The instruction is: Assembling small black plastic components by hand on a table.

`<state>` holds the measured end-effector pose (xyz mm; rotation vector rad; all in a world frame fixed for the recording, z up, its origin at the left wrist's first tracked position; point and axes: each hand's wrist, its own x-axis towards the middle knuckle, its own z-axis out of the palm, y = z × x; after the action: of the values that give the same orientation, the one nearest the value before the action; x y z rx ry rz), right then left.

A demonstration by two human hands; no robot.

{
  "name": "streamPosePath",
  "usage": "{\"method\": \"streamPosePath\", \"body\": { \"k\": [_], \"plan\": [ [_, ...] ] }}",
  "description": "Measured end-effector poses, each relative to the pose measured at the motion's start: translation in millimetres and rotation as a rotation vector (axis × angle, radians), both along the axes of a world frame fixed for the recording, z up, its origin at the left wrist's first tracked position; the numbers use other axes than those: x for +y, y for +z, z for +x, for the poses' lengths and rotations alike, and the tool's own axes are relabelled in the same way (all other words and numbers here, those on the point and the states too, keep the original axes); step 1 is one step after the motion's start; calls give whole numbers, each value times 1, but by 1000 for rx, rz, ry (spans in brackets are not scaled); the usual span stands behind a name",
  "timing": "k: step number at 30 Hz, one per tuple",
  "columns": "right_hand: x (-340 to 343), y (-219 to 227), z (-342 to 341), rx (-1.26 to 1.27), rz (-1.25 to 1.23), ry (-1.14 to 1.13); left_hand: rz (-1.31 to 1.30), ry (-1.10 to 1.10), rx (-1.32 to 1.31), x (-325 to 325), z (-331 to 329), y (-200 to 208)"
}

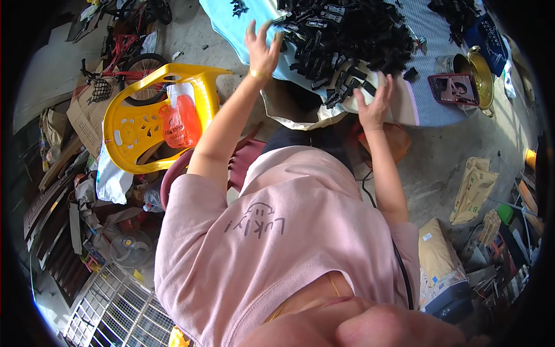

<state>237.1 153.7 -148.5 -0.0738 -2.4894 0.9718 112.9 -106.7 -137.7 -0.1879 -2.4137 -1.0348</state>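
A large heap of small black clip-like pieces [347, 40], some with shiny metal-looking parts, lies on the cloth-covered table. My left hand [264, 55] is at the heap's left edge, over the light blue cloth [228, 26]. Its fingers are spread, and I see nothing held in it. At the near right edge of the heap is my right hand [374, 105], thumb and fingers apart, beside several loose pieces. Between my hands, below the table's near edge, a pale sack [315, 123] hangs with its mouth open; its inside is dark.
A phone [454, 90] leans by a brass-coloured pot [481, 81] on the table's right. To my left stands a yellow plastic chair [122, 147] with a red bag [180, 122] on it. Behind it is a red bicycle [123, 49]. Brown paper sacks [474, 191] lie at right.
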Motion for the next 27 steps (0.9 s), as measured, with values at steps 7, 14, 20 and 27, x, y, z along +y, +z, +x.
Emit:
{"method": "streamPosePath", "body": {
  "k": [7, 14, 20, 27],
  "plan": [
    [-63, 0, -11, -60, 135, 83, 366, -249, -345, 18, -68, -13],
    [-74, -5, -7, 25, 30, 272, 116, -342, -236, 17, -24, -17],
    [-79, 2, 6, 45, 42, 372, 109, -329, -219, 10, 32, 2],
    [-82, 10, 23, 63, 67, 590, -1, -346, -119, 8, 88, 0]
  ]
}}
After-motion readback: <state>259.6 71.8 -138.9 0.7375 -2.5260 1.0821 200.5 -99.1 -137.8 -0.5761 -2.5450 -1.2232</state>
